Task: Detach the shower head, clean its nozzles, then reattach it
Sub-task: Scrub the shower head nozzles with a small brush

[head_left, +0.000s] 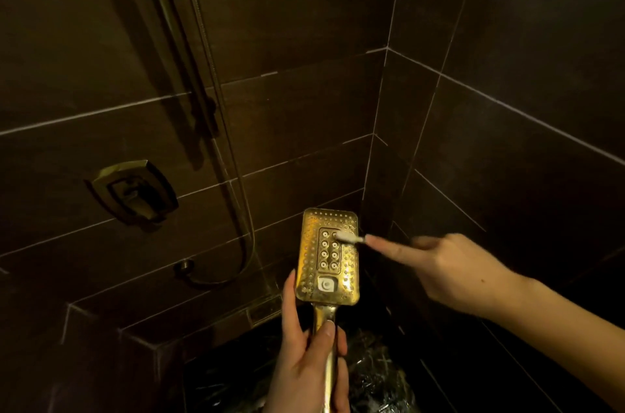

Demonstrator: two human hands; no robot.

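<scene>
Gold shower head (327, 253) off its mount | our left hand (306, 341) grips handle | right hand (449, 272) pinches small brush (348, 238) on upper nozzles | step: cleaning | next: we work down the rows.

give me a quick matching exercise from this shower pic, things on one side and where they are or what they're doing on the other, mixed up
Things:
1. left hand
2. right hand
3. shower head
4. wall control plate

States:
A. gold, nozzle face turned up toward the camera
B. pinches a small white-tipped brush
C. fixed on the dark tiles at left
D. grips the handle

Pairs: 1-D, 2-B, 3-A, 4-C
</scene>
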